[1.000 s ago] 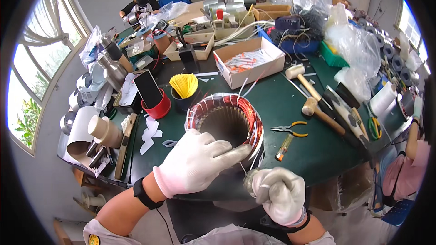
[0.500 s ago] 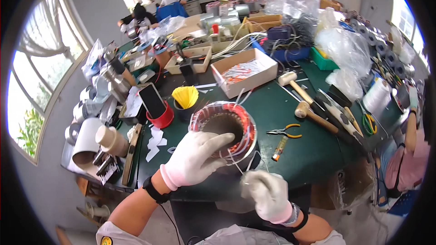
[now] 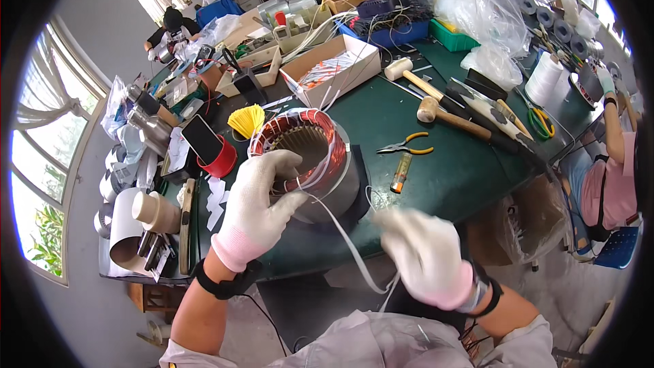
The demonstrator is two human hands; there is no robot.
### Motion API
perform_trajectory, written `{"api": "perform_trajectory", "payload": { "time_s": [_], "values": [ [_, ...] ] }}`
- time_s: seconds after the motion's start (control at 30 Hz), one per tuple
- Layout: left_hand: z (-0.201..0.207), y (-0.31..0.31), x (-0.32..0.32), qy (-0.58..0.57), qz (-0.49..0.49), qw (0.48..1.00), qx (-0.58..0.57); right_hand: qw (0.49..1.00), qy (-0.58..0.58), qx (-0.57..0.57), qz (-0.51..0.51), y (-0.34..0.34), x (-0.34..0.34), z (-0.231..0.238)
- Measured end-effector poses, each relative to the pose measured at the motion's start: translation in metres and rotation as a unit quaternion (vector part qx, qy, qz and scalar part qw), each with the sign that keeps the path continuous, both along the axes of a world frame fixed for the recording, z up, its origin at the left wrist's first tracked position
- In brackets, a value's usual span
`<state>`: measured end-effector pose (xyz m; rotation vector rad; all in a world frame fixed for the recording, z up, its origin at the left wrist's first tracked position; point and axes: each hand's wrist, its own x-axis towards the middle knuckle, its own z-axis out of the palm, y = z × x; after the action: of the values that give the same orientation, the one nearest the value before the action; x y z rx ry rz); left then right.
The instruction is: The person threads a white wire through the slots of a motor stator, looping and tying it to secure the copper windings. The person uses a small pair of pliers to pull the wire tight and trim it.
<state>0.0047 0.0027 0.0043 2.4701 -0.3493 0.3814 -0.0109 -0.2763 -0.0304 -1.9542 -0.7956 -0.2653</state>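
Observation:
A motor stator [image 3: 330,201] stands on the table in front of me, its ring of copper windings [image 3: 335,146] facing up. My left hand [image 3: 253,208], in a white glove, grips the near left rim, fingers hooked over into the bore and thumb along the windings. From beside that thumb a white lacing tape [image 3: 349,245] runs down in a slack curve past the table edge. My right hand [image 3: 428,257], also gloved, is raised to the right of the stator. Motion smears its fingers, so their hold is unclear; a thin loop of cord shows near its fingertips.
Pliers [image 3: 407,144] and an orange-tipped tool [image 3: 400,173] lie right of the stator. Beyond are mallets [image 3: 446,117] and scissors [image 3: 540,119]. A phone [image 3: 202,140] leans in a red holder; yellow strips [image 3: 246,121] and a carton [image 3: 340,71] stand behind. Co-workers sit left and right.
My view has shifted, and the stator sits tilted differently. My left hand has moved from across the opening to the left rim. My right hand has swung outward, with longer tape hanging.

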Motion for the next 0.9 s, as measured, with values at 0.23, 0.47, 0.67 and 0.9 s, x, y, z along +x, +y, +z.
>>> {"api": "perform_trajectory", "payload": {
  "time_s": [0.23, 0.47, 0.67, 0.9],
  "values": [
    [0.002, -0.005, -0.007, 0.038, 0.026, 0.996, -0.071, 0.998, -0.059, -0.019, -0.029, 0.039, 0.016, -0.018],
    [0.015, 0.012, -0.001, 0.078, -0.032, 0.996, -0.028, 0.991, -0.024, -0.099, 0.083, 0.062, 0.031, -0.003],
    [0.034, 0.028, 0.026, 0.103, -0.180, 0.972, 0.113, 0.997, 0.036, -0.055, 0.043, 0.074, 0.037, -0.006],
    [0.035, 0.007, 0.009, -0.078, -0.060, 0.973, 0.207, 0.994, -0.045, 0.097, 0.037, 0.051, 0.043, 0.024]
  ]
}}
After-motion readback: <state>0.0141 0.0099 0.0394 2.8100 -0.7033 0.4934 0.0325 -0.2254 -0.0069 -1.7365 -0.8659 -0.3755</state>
